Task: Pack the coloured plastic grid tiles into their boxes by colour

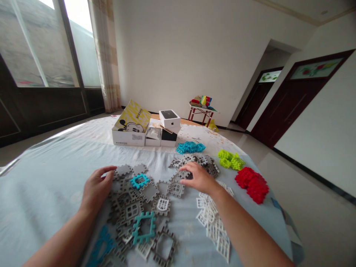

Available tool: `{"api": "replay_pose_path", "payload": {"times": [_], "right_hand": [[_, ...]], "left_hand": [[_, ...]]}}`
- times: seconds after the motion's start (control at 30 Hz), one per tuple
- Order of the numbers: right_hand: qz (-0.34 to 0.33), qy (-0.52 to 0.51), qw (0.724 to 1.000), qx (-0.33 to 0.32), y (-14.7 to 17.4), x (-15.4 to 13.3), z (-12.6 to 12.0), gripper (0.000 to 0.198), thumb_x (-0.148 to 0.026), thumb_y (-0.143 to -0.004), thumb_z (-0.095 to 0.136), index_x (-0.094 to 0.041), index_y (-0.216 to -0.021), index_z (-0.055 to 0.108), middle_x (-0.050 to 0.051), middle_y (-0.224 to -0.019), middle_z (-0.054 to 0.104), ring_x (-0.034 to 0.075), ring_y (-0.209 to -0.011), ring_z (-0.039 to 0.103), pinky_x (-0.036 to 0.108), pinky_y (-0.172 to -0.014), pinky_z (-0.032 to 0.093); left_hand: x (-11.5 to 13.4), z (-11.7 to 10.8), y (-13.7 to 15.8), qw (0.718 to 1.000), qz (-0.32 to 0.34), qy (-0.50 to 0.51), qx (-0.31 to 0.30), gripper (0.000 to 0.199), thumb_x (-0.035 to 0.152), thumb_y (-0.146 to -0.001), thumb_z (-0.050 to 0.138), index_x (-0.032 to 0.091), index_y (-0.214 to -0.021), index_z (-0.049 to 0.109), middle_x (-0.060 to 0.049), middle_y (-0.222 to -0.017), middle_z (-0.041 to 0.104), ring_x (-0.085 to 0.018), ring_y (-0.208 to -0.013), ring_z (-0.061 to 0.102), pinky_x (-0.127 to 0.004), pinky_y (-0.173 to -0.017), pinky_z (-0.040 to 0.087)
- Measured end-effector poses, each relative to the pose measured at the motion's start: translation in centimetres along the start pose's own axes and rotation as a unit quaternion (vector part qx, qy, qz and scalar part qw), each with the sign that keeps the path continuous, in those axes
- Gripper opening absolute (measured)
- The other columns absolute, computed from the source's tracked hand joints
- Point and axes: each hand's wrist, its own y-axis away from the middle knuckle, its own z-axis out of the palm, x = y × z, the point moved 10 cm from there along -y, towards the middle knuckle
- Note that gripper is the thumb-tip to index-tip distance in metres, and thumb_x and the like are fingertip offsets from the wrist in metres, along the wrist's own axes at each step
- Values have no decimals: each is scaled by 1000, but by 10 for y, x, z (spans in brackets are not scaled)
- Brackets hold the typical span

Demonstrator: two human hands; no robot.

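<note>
My left hand [98, 185] rests at the left edge of a spread of grey toothed plastic building panels [150, 191], fingers loosely curved and apart, with no piece visible in it. My right hand [198, 178] hovers by the pile of grey panels [210, 163] at the back, thumb and fingers parted. A grey panel shows in the gap between them, but I see no grip on it. Among the grey panels lie a blue frame [139, 175], a teal frame [135, 230] and a white window piece [162, 204]. White lattice pieces [211, 218] lie under and beside my right forearm.
Sorted heaps of blue pieces [190, 147], lime green pieces [230, 160] and red pieces [252, 184] line the right side. At the back stand an open white box with a yellow lid [129, 138], small boxes [152, 142] and a phone box [170, 120]. A light cloth [61, 167] covers the round table.
</note>
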Motion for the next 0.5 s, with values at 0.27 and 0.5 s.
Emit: {"api": "replay_pose_path", "payload": {"times": [0.27, 0.5], "right_hand": [[-20, 85, 989, -117, 22, -16, 49, 11, -25, -68, 70, -21, -78, 66, 3, -86, 60, 20, -93, 51, 35, -84, 36], [1, 66, 996, -66, 24, -18, 10, 6, -15, -71, 62, -20, -72, 64, 1, -80, 61, 17, -85, 53, 32, -81, 34]], "left_hand": [[2, -1, 1, 1000, 0, -1, -1, 32, 33, -72, 46, 17, -91, 66, -5, -83, 65, -21, -78, 63, -32, -76, 49], [2, 0, 1, 1000, 5, 5, -1, 29, 33, -72, 46, 19, -89, 65, -4, -84, 64, -21, -79, 63, -32, -77, 49]]}}
